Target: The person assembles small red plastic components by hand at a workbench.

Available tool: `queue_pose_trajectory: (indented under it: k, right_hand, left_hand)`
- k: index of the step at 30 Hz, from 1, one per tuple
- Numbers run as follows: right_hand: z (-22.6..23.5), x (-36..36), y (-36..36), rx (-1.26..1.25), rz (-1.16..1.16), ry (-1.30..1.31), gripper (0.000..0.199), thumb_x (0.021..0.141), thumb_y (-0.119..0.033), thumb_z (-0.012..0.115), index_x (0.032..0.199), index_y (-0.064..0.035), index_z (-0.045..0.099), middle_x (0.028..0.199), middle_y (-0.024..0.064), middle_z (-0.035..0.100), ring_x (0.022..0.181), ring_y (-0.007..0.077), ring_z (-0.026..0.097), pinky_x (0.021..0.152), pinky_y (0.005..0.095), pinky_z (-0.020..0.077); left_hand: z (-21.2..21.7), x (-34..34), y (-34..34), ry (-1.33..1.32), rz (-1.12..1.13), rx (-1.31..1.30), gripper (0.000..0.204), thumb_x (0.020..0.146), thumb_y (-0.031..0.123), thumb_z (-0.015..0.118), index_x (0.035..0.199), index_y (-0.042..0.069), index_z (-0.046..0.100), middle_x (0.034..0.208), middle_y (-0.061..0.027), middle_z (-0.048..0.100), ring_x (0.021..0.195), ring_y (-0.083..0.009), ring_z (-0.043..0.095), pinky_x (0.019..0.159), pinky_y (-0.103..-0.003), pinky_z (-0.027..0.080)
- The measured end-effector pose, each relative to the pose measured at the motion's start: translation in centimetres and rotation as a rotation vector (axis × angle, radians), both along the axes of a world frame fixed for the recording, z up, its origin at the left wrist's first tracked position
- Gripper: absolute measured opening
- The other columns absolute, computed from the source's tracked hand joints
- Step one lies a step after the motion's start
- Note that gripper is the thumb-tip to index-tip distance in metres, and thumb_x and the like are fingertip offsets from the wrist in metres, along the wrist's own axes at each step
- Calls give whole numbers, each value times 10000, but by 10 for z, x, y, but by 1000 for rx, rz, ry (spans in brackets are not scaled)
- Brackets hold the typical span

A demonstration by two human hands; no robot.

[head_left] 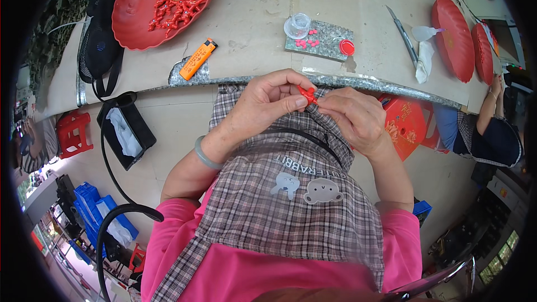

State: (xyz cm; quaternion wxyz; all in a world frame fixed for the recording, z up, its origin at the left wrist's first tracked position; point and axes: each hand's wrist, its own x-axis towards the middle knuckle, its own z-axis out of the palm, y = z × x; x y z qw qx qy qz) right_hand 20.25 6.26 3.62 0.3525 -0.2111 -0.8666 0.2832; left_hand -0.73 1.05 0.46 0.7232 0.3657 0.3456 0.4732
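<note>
Two hands meet over a checked apron, just below the rounded edge of the surface [268,28]. Far left on that surface sits a black bag [99,45], and beside it a large red plate [140,17] carrying a heap of small red pieces [176,5]. An orange lighter [198,59] lies near the edge, below the plate. The left hand [263,103], with a pale green bangle [206,155] on its wrist, pinches a small red part [307,94] between thumb and forefinger: its grip is narrow and closed on that part. The part is held in the air between the two hands, above the apron and clear of the surface. Above it on the surface lies a grey stone slab [324,39] with a clear little cup [297,25], a few pink bits and a red cap [347,47]. The right hand [355,117] touches the same red part with its fingertips, its grip pinched narrow on it. Further right lie a slim knife [404,36], a white cloth [425,61] and two stacked red plates [456,39]. At the far right edge another person's arm shows.
</note>
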Motion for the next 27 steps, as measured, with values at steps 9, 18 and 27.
queue_pose_trajectory:
  k: [9, 18, 27]
  right_hand:
    - [-15, 4, -10, 120, 20, 57, 304, 714, 90, 760, 985, 15, 643, 836, 137, 691, 692, 224, 707, 535, 290, 572]
    - [-28, 4, -17, 149, 79, 143, 332, 726, 101, 744, 1026, 20, 628, 861, 136, 676, 667, 214, 699, 522, 287, 566]
    - [-29, 4, -18, 157, 64, 158, 345, 729, 92, 747, 1041, 14, 622, 842, 127, 675, 652, 205, 691, 513, 276, 549]
  left_hand:
    - [-3, 2, -1, 308, 100, 381, 152, 838, -24, 693, 986, 9, 690, 982, -95, 687, 872, -172, 660, 739, -269, 533]
    - [0, 2, -1, 344, 63, 458, 135, 834, 0, 700, 969, 6, 696, 949, -100, 704, 842, -190, 673, 732, -293, 537]
    - [-3, 3, -3, 274, 32, 376, 140, 840, -1, 699, 979, 12, 700, 952, -85, 701, 810, -148, 645, 700, -262, 512]
